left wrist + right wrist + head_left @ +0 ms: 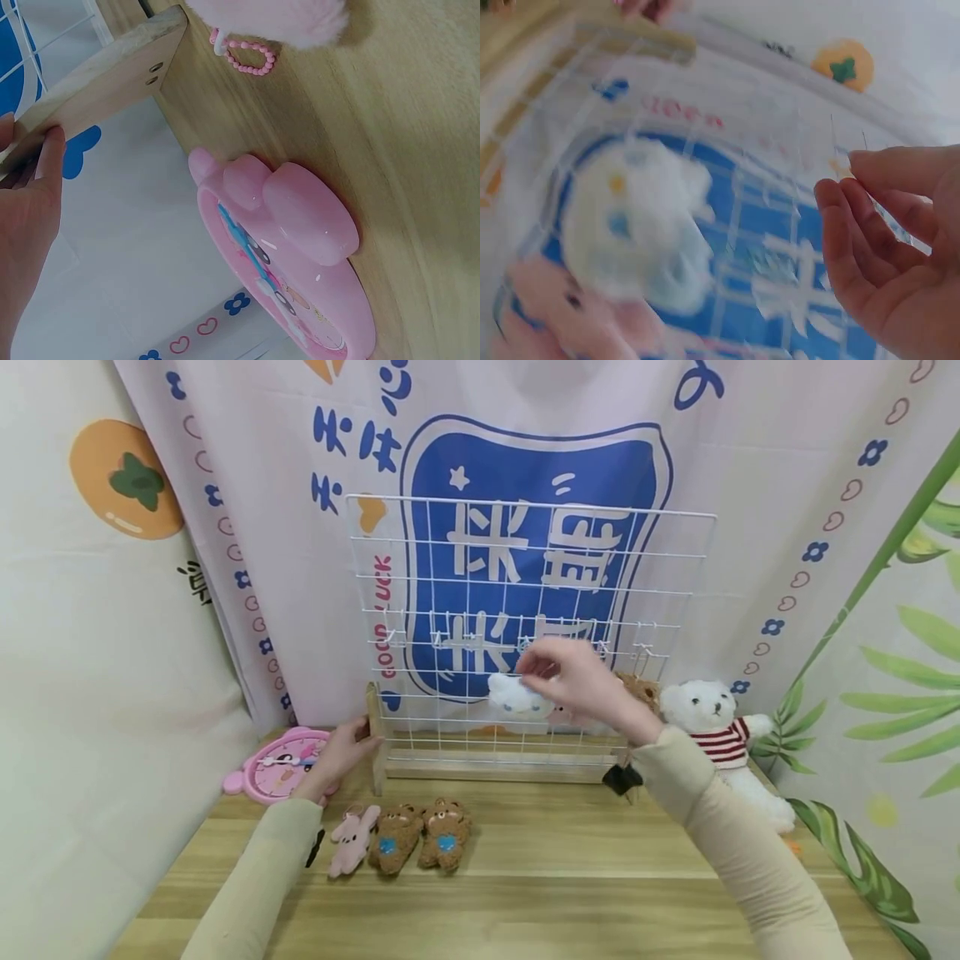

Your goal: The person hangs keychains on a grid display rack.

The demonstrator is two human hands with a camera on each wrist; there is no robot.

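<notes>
My left hand [347,747] grips the wooden side post [112,79] of a white wire grid rack [450,556]. In front of the grid my right hand [566,672] is raised beside a fluffy white plush pendant [517,699], which overlaps the fingertips in the head view. From the right wrist, the white plush [634,221] looks blurred and apart from the fingers, with thumb and fingertips close together and nothing visible between them. Below it is a pink plush [570,304]. A brown bear plush [637,687] hangs at the grid's right, partly behind my wrist.
On the table lie a pink bunny plush [354,842] and two brown bear plushes [395,837]. A pink clock [288,764] rests by the left hand. At the right sits a white bear [708,718] in a striped top. A black object [621,779] is near the rack's right foot.
</notes>
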